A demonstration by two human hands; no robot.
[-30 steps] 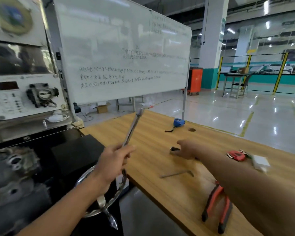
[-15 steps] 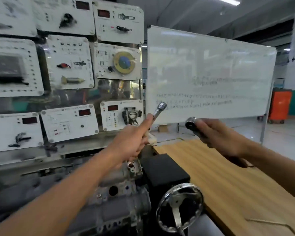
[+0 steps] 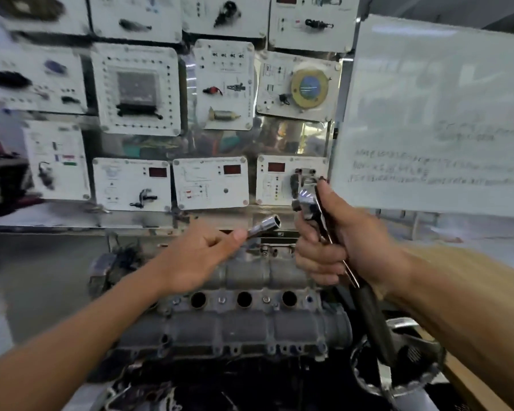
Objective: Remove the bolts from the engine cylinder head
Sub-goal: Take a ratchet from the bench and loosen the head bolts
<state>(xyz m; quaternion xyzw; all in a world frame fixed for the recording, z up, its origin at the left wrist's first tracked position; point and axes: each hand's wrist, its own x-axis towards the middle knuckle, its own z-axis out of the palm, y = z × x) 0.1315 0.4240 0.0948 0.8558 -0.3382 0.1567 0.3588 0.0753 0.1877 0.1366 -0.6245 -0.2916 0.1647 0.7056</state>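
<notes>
The grey engine cylinder head lies below my hands, with three round holes in a row and small bolts between them. My left hand grips a long socket extension, whose open socket end points up and right. My right hand grips a chrome ratchet wrench with its head up and its dark handle running down past my wrist. Both tools hang above the cylinder head, a short gap apart.
A wall of white instrument panels with red displays stands behind the engine. A whiteboard is at the right. A chrome handwheel sits at the engine's right end, beside the wooden table edge.
My view has swung left from the wooden table to the engine. My right hand picked a tool from the table and now holds the ratchet; both hands have come down over the cylinder head.
</notes>
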